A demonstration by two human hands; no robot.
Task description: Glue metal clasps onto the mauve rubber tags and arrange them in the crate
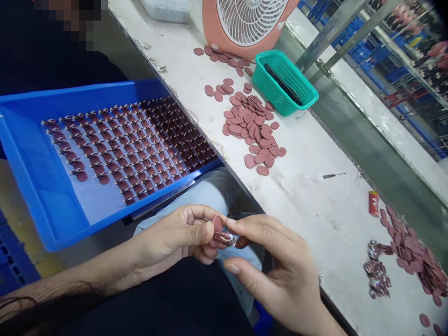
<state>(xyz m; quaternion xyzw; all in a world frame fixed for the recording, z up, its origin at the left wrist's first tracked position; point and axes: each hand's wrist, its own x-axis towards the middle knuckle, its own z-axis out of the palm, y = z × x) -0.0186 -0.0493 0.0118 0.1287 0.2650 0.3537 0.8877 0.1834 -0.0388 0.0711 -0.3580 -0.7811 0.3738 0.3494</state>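
Note:
My left hand [191, 235] pinches a reddish-brown oval disc [217, 224] between thumb and fingers, above my lap. A small glossy figure-like part [226, 239] with white and dark spots sits against that disc; whether it is joined to it I cannot tell. My right hand [276, 261] is close on the right side, thumb and fingers apart. Its index fingertip reaches the disc's edge, and another fingertip is beside the glossy part. On the table, loose oval discs [250, 123] lie in a heap, and a cluster of small glossy parts [377, 273] lies at the right.
A blue tray [70, 238] at the left holds rows of discs with parts on them. On the white table [308, 224] stand an orange fan [213, 28] and a green basket [261, 84]. A thin needle-like tool [329, 176], a red packet [374, 205] and more discs [409, 247] lie there.

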